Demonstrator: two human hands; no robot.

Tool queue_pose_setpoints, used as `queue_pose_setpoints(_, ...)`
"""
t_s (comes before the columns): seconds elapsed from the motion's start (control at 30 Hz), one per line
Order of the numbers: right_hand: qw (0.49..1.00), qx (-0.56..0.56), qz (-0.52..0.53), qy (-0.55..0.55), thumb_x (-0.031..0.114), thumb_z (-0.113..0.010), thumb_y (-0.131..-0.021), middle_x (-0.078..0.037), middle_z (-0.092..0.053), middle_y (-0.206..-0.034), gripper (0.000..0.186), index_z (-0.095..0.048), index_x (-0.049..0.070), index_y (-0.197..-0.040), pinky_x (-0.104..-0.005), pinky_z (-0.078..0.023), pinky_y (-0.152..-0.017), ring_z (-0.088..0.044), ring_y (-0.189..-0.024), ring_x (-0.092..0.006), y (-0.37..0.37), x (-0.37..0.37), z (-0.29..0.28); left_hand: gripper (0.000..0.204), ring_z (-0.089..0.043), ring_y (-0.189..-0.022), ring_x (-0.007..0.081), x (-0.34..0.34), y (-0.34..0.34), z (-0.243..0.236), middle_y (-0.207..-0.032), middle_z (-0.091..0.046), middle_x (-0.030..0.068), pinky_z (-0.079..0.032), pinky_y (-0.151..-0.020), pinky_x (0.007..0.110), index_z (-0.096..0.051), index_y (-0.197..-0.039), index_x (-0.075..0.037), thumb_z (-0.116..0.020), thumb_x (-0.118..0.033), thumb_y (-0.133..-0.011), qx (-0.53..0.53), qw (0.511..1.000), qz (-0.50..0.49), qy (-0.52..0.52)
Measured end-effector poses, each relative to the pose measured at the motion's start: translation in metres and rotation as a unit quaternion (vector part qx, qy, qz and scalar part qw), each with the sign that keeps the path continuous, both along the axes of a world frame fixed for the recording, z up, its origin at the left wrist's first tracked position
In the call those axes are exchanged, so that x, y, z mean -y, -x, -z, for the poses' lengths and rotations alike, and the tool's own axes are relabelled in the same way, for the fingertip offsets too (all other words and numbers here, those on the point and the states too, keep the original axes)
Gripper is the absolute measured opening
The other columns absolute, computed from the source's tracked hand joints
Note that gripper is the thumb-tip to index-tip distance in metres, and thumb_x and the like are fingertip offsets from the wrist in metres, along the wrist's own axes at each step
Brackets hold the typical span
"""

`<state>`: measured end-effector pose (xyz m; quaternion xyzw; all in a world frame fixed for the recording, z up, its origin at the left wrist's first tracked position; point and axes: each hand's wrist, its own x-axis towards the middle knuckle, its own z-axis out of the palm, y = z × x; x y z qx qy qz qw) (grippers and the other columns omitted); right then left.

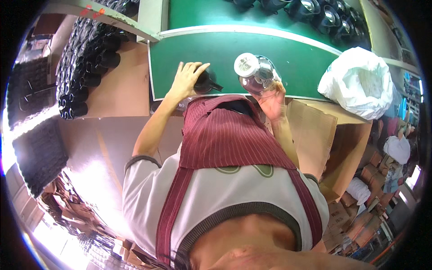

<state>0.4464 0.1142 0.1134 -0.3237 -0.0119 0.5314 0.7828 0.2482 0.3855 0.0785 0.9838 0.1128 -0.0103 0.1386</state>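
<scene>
My left hand (183,82) curls round the side of a black cup-shaped part (203,83) with a short spout or handle that points right. The part is at the near edge of the green bench (216,54). In my right hand (271,98) is a clear, rounded glass pot (261,82), gripped low on its side and tilted. A white round piece (246,65) shows at the pot's upper left; whether it is a lid or a label I cannot tell. The two hands are apart.
A white plastic bag (357,83) stands open at the bench's right end, above an open cardboard box (346,153). Several black pots (326,18) line the raised back shelf. Rows of black cups (92,72) stand on cardboard at left. A metal post (150,18) rises at the far left.
</scene>
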Motion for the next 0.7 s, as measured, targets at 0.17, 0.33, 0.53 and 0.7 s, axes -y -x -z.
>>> queue_pose_setpoints(0.17, 0.999, 0.007, 0.030, 0.028, 0.051, -0.055, -0.097, -0.009, -0.056, -0.144, 0.065, -0.042, 0.012, -0.148, -0.0495, -0.044, -0.111, -0.054, -0.132, -0.0259, -0.002, -0.030, 0.007, 0.093, -0.059, -0.107, 0.0367, -0.038, 0.000, -0.050, -0.116, -0.063, 0.0180, -0.049, -0.096, 0.044, -0.053, -0.134, -0.008, -0.093, -0.045, -0.058, 0.159, 0.952, -0.225, 0.131)
queue_pose_setpoints(0.33, 0.997, 0.020, 0.030, 0.069, 0.055, -0.048, -0.098, -0.008, -0.053, -0.147, 0.065, -0.039, 0.018, -0.150, -0.0527, -0.045, -0.110, -0.050, -0.135, -0.0300, -0.002, -0.045, -0.002, 0.098, -0.062, -0.116, 0.0251, -0.071, 0.007, -0.127, -0.132, -0.060, 0.0151, -0.051, -0.102, 0.037, -0.043, -0.146, 0.001, -0.094, -0.029, -0.067, 0.408, 0.754, -0.181, 0.482)
queue_pose_setpoints(0.53, 0.991, -0.128, 0.010, -0.029, 0.055, -0.042, -0.102, -0.008, -0.052, -0.148, 0.060, -0.047, 0.017, -0.147, -0.0505, -0.032, -0.117, -0.047, -0.135, -0.0294, 0.004, -0.054, -0.002, 0.115, -0.061, -0.105, 0.0280, -0.026, -0.056, -0.170, -0.117, -0.063, 0.0153, -0.048, -0.095, 0.041, -0.051, -0.142, -0.003, -0.099, -0.043, -0.045, 0.289, 0.928, -0.019, 0.236)
queue_pose_setpoints(0.7, 0.966, -0.202, -0.107, -0.118, 0.046, -0.048, -0.100, -0.011, -0.053, -0.146, 0.057, -0.048, 0.011, -0.145, -0.0497, -0.039, -0.113, -0.052, -0.131, -0.0291, -0.022, -0.035, 0.011, 0.112, -0.060, -0.101, 0.0319, -0.019, -0.073, -0.182, -0.111, -0.063, 0.0117, -0.049, -0.092, 0.041, -0.051, -0.142, -0.008, -0.094, -0.050, -0.048, 0.319, 0.916, 0.022, 0.241)
